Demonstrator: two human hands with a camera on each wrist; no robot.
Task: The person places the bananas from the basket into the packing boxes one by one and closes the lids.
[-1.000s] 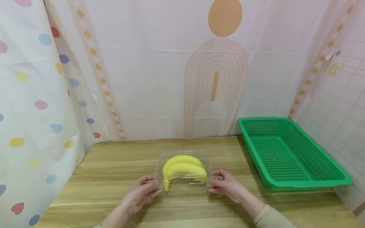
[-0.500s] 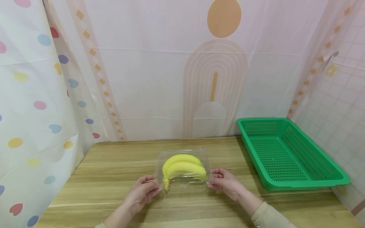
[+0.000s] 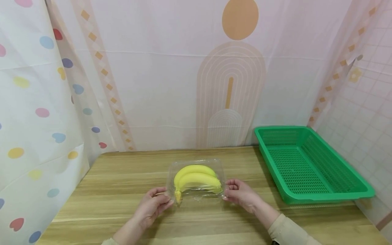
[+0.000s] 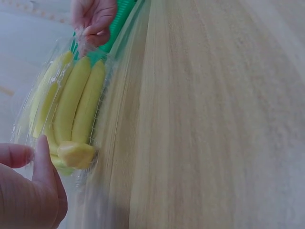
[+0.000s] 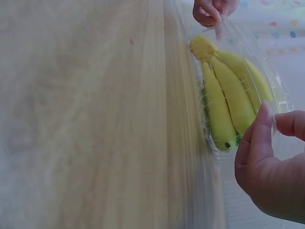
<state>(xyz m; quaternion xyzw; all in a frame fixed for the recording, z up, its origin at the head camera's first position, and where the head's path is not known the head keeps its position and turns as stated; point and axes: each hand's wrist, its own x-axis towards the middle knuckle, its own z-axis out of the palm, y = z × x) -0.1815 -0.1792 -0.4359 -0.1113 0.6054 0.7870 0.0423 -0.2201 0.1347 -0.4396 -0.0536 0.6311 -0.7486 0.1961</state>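
A clear plastic clamshell box (image 3: 198,200) holds a bunch of yellow bananas (image 3: 196,178) and lies near the middle of the wooden table. My left hand (image 3: 153,207) pinches the box's near left corner between thumb and fingers. At the near right corner, my right hand (image 3: 243,196) pinches the rim the same way. In the left wrist view, the bananas (image 4: 74,102) show through the plastic, stem end toward my left hand. The right wrist view shows the lid film over the bananas (image 5: 233,90). Whether the box's base touches the table is hard to tell.
A green perforated plastic basket (image 3: 335,196) stands on the right side of the wooden table (image 3: 101,190). Patterned curtains (image 3: 159,85) hang behind the table, and a dotted curtain (image 3: 39,143) hangs at its left.
The box with the bananas has shifted very slightly away from me, both hands moving along with it. Both hands keep their pinch on its corners.
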